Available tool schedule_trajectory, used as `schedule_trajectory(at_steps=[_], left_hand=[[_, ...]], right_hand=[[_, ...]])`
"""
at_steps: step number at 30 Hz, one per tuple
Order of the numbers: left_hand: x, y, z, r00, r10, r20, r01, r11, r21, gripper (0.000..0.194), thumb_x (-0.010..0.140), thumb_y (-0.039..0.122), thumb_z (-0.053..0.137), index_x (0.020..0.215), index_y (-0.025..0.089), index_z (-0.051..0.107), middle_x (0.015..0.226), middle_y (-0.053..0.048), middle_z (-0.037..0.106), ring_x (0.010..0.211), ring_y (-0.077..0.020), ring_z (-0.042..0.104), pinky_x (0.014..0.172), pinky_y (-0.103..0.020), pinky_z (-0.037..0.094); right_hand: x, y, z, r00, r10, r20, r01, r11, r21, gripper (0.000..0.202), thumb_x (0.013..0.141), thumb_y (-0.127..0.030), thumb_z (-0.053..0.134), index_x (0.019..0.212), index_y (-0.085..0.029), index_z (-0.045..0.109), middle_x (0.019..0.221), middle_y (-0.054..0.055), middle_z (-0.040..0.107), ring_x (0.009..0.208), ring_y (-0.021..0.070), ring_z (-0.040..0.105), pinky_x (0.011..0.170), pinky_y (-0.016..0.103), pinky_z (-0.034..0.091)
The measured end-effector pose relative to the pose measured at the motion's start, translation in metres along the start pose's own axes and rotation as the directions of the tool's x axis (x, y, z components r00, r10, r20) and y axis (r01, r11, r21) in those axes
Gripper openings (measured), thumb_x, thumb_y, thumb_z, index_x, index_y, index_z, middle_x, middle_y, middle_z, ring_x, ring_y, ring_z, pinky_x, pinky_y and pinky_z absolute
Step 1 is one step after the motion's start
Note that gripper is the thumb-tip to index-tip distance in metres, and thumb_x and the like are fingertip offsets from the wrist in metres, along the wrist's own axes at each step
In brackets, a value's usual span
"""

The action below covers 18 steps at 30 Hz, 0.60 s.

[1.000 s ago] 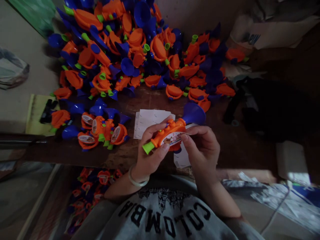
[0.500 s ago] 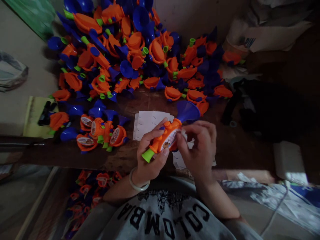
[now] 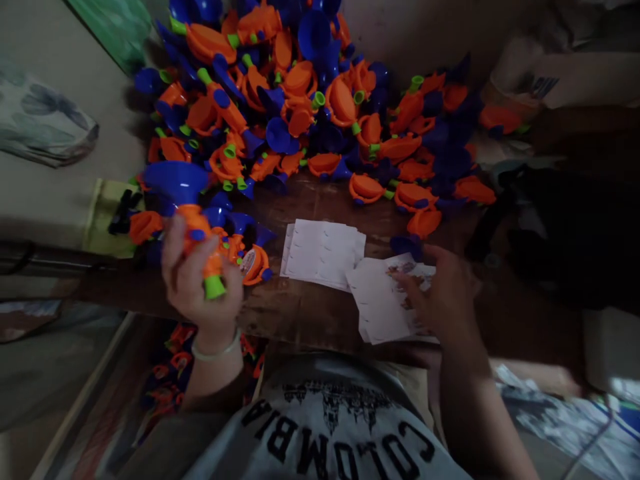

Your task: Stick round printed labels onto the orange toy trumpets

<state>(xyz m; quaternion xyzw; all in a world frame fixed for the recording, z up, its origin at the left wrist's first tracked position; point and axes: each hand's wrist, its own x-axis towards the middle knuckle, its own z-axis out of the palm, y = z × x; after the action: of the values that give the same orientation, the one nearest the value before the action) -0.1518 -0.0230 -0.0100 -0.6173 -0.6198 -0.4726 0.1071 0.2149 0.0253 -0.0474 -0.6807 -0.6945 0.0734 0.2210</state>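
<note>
- Your left hand (image 3: 200, 283) is closed round an orange toy trumpet (image 3: 193, 220), gripping its body with the fingers wrapped over it.
- The toy trumpet stands nearly upright in that grip: its blue bell points up and away from you, and its green mouthpiece (image 3: 215, 287) sticks out below your fingers, toward you.
- You hold the trumpet over the left part of the desk (image 3: 300, 310), just above a small cluster of stickered trumpets (image 3: 250, 260) lying there.
- A pale bangle (image 3: 216, 349) sits on your left wrist.
- Your right hand (image 3: 440, 300) lies palm down and loosely open on the near stack of sticker sheets (image 3: 380, 307), fingertips touching the printed stickers at the sheet's far edge; it grips nothing that you can make out, though the hand is blurred.
- A second stack of white sheets (image 3: 323, 252) lies just beside the first, to its left and slightly overlapped by it.
- A large heap of trumpets (image 3: 310, 107) in orange, blue and green covers the far side of the desk, well apart from both hands.
- One blue part (image 3: 406, 244) lies on the desk just beyond your right fingertips.
- More trumpets lie in a container on the floor (image 3: 170, 380) under the desk edge, below your left wrist.
- A dark bundle (image 3: 560, 233) rests on the desk's right side.
</note>
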Motion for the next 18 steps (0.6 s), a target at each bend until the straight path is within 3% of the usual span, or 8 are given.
schedule_trajectory(at_steps=[1, 2, 4, 7, 9, 11, 15, 18], left_hand=[[0.005, -0.019, -0.007, 0.996, 0.078, -0.046, -0.073, 0.992, 0.105, 0.055, 0.090, 0.012, 0.068, 0.142, 0.031, 0.063, 0.172, -0.005, 0.045, 0.163, -0.0354, 0.039, 0.137, -0.064, 0.031], [0.009, -0.037, -0.012, 0.996, 0.084, 0.025, -0.087, 0.981, 0.171, 0.054, 0.092, 0.013, 0.067, 0.144, 0.030, 0.064, 0.172, -0.005, 0.046, 0.164, -0.0350, 0.038, 0.137, -0.061, 0.032], [0.012, -0.065, -0.017, 0.979, 0.064, 0.193, -0.106, 0.971, 0.214, 0.045, 0.093, 0.023, 0.070, 0.139, 0.025, 0.069, 0.166, -0.009, 0.054, 0.157, -0.0371, 0.048, 0.131, -0.059, 0.042], [0.007, -0.082, -0.016, 0.924, -0.046, 0.379, -0.067, 0.958, 0.279, 0.046, 0.091, 0.041, 0.075, 0.133, 0.023, 0.072, 0.162, -0.014, 0.059, 0.157, -0.0426, 0.048, 0.129, -0.065, 0.042], [0.001, -0.075, -0.011, 0.932, -0.059, 0.357, -0.060, 0.948, 0.312, 0.047, 0.091, 0.043, 0.076, 0.134, 0.024, 0.072, 0.162, -0.014, 0.059, 0.161, -0.0430, 0.042, 0.132, -0.068, 0.034], [-0.006, -0.058, -0.001, 0.956, 0.016, 0.293, -0.098, 0.959, 0.267, 0.041, 0.094, 0.038, 0.074, 0.133, 0.025, 0.072, 0.159, -0.014, 0.061, 0.162, -0.0397, 0.042, 0.133, -0.067, 0.032], [-0.021, -0.016, 0.028, 0.948, 0.211, 0.237, -0.227, 0.973, 0.040, 0.036, 0.097, 0.025, 0.070, 0.133, 0.024, 0.071, 0.155, -0.014, 0.066, 0.159, -0.0345, 0.047, 0.129, -0.063, 0.041], [-0.032, 0.007, 0.048, 0.944, 0.241, 0.227, -0.217, 0.968, -0.126, 0.036, 0.097, 0.021, 0.069, 0.133, 0.025, 0.071, 0.150, -0.013, 0.069, 0.156, -0.0335, 0.052, 0.125, -0.061, 0.047]], right_hand=[[-0.004, 0.007, 0.000, 0.997, 0.033, 0.063, -0.031, 0.999, -0.038, 0.072, 0.093, -0.068, 0.060, 0.142, -0.017, 0.054, 0.140, 0.025, 0.066, 0.133, 0.0469, 0.059, 0.110, 0.070, 0.045], [-0.007, 0.012, 0.001, 0.992, 0.059, 0.115, -0.052, 0.996, -0.066, 0.075, 0.091, -0.069, 0.061, 0.145, -0.016, 0.052, 0.143, 0.026, 0.064, 0.136, 0.0479, 0.057, 0.110, 0.072, 0.044], [-0.013, 0.017, 0.004, 0.976, 0.096, 0.194, -0.079, 0.993, -0.091, 0.079, 0.089, -0.068, 0.063, 0.148, -0.017, 0.050, 0.148, 0.027, 0.063, 0.141, 0.0489, 0.055, 0.110, 0.075, 0.043], [-0.014, 0.017, 0.010, 0.958, 0.133, 0.253, -0.115, 0.990, -0.086, 0.080, 0.087, -0.065, 0.064, 0.150, -0.017, 0.050, 0.151, 0.026, 0.062, 0.144, 0.0493, 0.053, 0.110, 0.077, 0.042], [-0.014, 0.016, 0.014, 0.957, 0.140, 0.255, -0.125, 0.989, -0.074, 0.080, 0.086, -0.065, 0.064, 0.149, -0.017, 0.053, 0.151, 0.026, 0.062, 0.145, 0.0500, 0.051, 0.110, 0.078, 0.042], [-0.013, 0.015, 0.017, 0.965, 0.133, 0.226, -0.123, 0.991, -0.057, 0.077, 0.086, -0.065, 0.062, 0.146, -0.017, 0.055, 0.149, 0.026, 0.064, 0.144, 0.0503, 0.052, 0.110, 0.078, 0.043], [-0.016, 0.018, 0.019, 0.991, 0.100, 0.094, -0.098, 0.995, -0.022, 0.066, 0.090, -0.062, 0.058, 0.137, -0.016, 0.061, 0.138, 0.028, 0.069, 0.132, 0.0505, 0.061, 0.106, 0.076, 0.047], [-0.018, 0.024, 0.019, 0.995, 0.099, -0.017, -0.097, 0.990, 0.104, 0.052, 0.091, -0.058, 0.060, 0.123, -0.017, 0.067, 0.115, 0.022, 0.075, 0.111, 0.0448, 0.070, 0.098, 0.070, 0.053]])
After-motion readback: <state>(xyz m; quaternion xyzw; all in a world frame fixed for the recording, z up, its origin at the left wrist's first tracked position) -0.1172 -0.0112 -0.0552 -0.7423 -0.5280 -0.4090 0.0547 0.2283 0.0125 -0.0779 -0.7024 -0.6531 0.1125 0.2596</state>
